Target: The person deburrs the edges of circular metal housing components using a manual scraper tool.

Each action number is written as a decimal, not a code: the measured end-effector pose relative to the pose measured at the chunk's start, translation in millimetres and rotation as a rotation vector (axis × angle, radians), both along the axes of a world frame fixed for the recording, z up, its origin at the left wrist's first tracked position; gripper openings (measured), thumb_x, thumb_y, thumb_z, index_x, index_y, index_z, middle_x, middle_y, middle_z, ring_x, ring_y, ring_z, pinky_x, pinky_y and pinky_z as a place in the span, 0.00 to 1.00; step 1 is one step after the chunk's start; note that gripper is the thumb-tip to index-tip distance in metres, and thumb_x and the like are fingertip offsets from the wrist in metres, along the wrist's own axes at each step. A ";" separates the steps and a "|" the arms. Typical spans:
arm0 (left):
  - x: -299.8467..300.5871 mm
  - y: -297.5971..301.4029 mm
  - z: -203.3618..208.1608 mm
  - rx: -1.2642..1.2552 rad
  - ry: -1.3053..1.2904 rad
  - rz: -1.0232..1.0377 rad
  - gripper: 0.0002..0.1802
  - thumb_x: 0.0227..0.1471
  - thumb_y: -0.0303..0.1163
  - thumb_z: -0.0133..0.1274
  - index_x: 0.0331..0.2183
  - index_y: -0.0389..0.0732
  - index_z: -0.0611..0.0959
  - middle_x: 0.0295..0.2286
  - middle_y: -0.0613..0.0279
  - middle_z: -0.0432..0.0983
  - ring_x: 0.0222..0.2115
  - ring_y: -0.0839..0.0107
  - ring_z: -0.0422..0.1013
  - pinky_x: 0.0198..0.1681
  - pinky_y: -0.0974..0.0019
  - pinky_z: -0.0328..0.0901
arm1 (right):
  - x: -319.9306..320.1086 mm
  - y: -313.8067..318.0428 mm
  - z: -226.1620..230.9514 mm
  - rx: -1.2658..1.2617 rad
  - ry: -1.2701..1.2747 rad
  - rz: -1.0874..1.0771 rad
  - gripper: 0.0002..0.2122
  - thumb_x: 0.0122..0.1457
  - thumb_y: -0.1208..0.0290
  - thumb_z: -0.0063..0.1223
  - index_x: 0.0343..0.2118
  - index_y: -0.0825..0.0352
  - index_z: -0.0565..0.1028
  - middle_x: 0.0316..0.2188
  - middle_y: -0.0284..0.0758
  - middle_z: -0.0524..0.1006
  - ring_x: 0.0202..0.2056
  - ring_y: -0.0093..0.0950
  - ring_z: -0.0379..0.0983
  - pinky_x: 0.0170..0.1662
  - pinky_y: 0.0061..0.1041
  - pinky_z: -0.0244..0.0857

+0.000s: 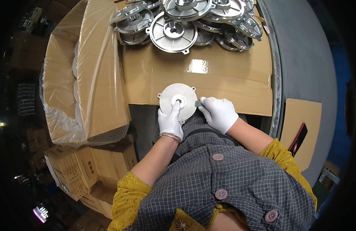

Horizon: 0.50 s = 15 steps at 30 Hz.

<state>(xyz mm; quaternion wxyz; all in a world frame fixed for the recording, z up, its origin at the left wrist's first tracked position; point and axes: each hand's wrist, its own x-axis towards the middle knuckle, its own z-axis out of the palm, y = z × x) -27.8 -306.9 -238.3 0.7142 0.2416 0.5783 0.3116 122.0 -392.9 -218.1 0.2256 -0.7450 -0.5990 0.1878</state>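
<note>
A round, light-grey metal end cover (169,92) with small lugs on its rim and a raised hub is held up in front of my body. My white-gloved left hand (170,124) grips it from below, the thumb lying over the hub. In my white-gloved right hand (220,114), closed fingers pinch a small flat grey piece (198,103). That piece sits at the cover's right edge; I cannot tell whether it is a blade or an abrasive pad.
Several similar metal covers (174,32) are piled at the far side on a cardboard sheet (158,73). To the left stands a plastic-lined carton (101,77) with round parts inside. Further cartons (85,165) lie below it. A dark phone (298,138) rests on cardboard at the right.
</note>
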 end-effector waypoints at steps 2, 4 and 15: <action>2.7 -1.1 5.7 -0.014 -0.002 0.003 0.22 0.54 0.24 0.55 0.49 0.35 0.67 0.46 0.55 0.71 0.44 0.66 0.72 0.44 0.64 0.71 | -2.4 2.5 -7.0 0.045 -0.038 -0.001 0.06 0.58 0.67 0.50 0.29 0.63 0.71 0.21 0.39 0.75 0.24 0.41 0.74 0.28 0.38 0.68; 5.4 1.7 7.8 -0.029 0.001 0.017 0.22 0.53 0.24 0.55 0.49 0.35 0.67 0.45 0.55 0.71 0.44 0.66 0.72 0.44 0.64 0.71 | -0.9 4.4 -11.3 0.093 -0.072 0.002 0.06 0.57 0.67 0.51 0.28 0.62 0.70 0.20 0.38 0.74 0.22 0.41 0.73 0.27 0.38 0.68; 7.7 4.4 3.4 -0.008 0.012 0.028 0.23 0.53 0.24 0.56 0.48 0.34 0.67 0.46 0.54 0.70 0.44 0.66 0.71 0.46 0.64 0.70 | 2.5 0.4 -5.9 0.094 -0.133 0.082 0.06 0.56 0.67 0.51 0.31 0.62 0.71 0.18 0.36 0.73 0.20 0.37 0.73 0.24 0.35 0.67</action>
